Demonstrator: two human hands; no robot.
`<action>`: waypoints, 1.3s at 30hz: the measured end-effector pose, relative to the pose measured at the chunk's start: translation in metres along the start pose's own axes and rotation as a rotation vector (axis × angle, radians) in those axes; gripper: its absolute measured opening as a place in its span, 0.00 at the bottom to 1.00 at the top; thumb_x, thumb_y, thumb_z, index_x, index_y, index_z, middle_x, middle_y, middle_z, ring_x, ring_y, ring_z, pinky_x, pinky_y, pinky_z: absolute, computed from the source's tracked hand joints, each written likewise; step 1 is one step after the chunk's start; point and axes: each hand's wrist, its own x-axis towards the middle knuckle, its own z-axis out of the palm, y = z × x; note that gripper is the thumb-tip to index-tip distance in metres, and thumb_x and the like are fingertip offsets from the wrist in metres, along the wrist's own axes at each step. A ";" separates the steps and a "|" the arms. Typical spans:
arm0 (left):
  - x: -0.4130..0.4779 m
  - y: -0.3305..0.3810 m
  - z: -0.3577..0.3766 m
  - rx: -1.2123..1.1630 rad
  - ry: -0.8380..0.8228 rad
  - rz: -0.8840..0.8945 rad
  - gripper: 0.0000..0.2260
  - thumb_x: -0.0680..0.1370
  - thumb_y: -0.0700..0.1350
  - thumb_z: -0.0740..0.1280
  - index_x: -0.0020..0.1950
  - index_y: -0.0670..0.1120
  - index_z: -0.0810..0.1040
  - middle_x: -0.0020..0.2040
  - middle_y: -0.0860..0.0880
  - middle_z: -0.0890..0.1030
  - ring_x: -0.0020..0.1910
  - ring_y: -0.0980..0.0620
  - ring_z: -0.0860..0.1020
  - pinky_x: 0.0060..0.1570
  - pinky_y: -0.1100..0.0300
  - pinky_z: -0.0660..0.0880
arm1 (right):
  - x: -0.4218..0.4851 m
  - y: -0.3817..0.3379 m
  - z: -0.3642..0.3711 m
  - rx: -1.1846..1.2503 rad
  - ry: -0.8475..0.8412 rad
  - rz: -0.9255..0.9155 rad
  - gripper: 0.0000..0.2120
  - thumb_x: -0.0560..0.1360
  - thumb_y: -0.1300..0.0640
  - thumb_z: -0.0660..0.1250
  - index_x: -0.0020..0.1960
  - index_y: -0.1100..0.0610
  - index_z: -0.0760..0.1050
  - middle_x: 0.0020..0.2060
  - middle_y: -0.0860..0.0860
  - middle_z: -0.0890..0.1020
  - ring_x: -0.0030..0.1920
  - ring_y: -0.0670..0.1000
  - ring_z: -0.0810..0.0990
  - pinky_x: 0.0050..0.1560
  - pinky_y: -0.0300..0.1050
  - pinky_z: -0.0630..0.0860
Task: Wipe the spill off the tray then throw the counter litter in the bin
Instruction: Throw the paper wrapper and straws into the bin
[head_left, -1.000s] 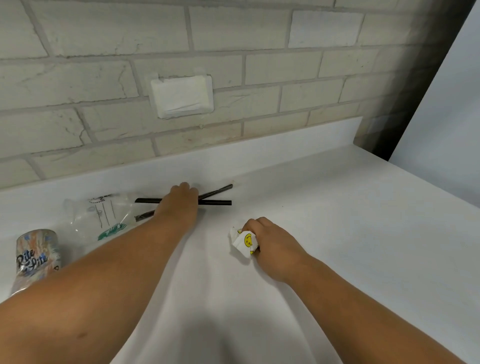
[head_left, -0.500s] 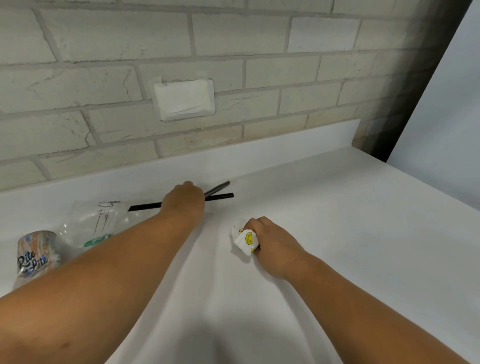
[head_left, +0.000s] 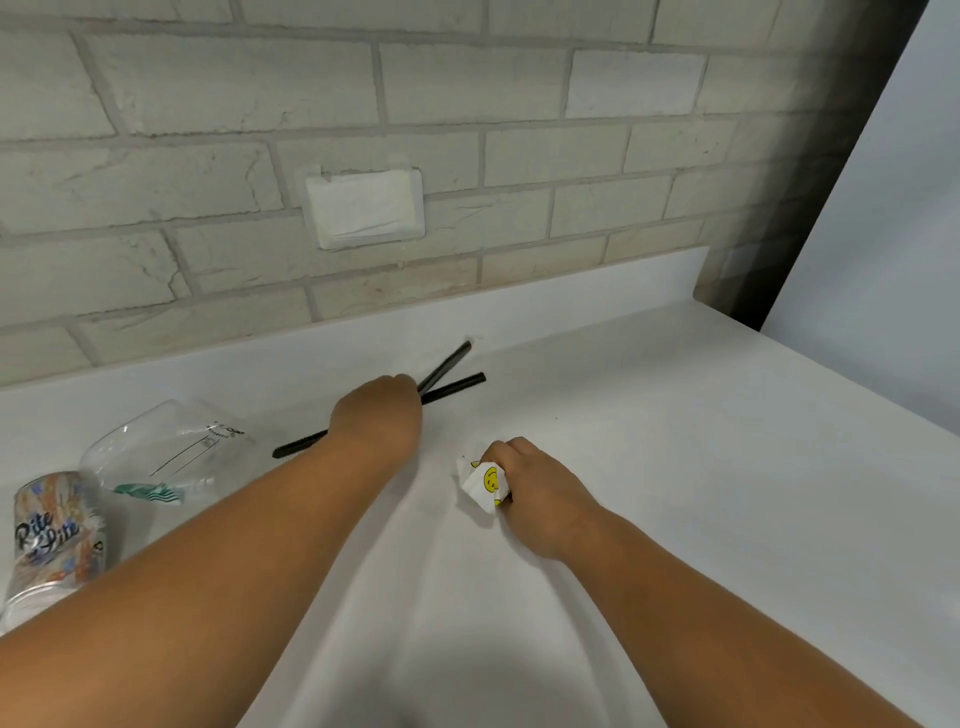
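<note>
Two black straws (head_left: 453, 383) cross near the back of the white counter (head_left: 701, 467), and my left hand (head_left: 378, 418) is closed over their middle, so the ends stick out on both sides. My right hand (head_left: 524, 480) grips a crumpled white wrapper with a yellow smiley face (head_left: 483, 486) on the counter, a little nearer to me. A clear plastic cup with a green logo (head_left: 161, 457) lies on its side at the left. Beside it lies a printed cup (head_left: 52, 535) at the left edge. No tray or bin is in view.
A brick wall with a white covered outlet plate (head_left: 365, 208) rises behind the counter's low white backsplash. A dark gap and a pale panel (head_left: 883, 208) bound the counter at the right.
My left hand has gathered the straws and tilted them, their left ends now lower and nearer me. The right hand stays on the wrapper.
</note>
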 end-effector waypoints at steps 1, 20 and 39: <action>-0.005 0.001 -0.005 -0.048 0.029 0.008 0.10 0.74 0.35 0.61 0.56 0.41 0.71 0.37 0.49 0.68 0.38 0.49 0.72 0.38 0.57 0.68 | 0.000 0.000 0.000 -0.001 0.001 -0.001 0.13 0.75 0.63 0.60 0.57 0.52 0.70 0.54 0.49 0.73 0.44 0.50 0.70 0.42 0.43 0.67; -0.201 -0.050 -0.016 -1.257 0.229 -0.048 0.06 0.80 0.45 0.59 0.49 0.53 0.76 0.44 0.55 0.83 0.43 0.56 0.77 0.40 0.59 0.72 | -0.061 -0.021 -0.026 0.108 0.008 0.050 0.16 0.73 0.64 0.60 0.58 0.51 0.75 0.58 0.46 0.76 0.57 0.51 0.75 0.57 0.47 0.73; -0.265 -0.010 -0.018 -1.009 0.235 0.121 0.07 0.80 0.46 0.59 0.46 0.57 0.74 0.45 0.68 0.79 0.44 0.65 0.76 0.40 0.67 0.67 | -0.243 0.015 -0.102 0.358 0.367 0.216 0.23 0.71 0.59 0.71 0.58 0.38 0.67 0.48 0.41 0.78 0.43 0.37 0.77 0.39 0.30 0.70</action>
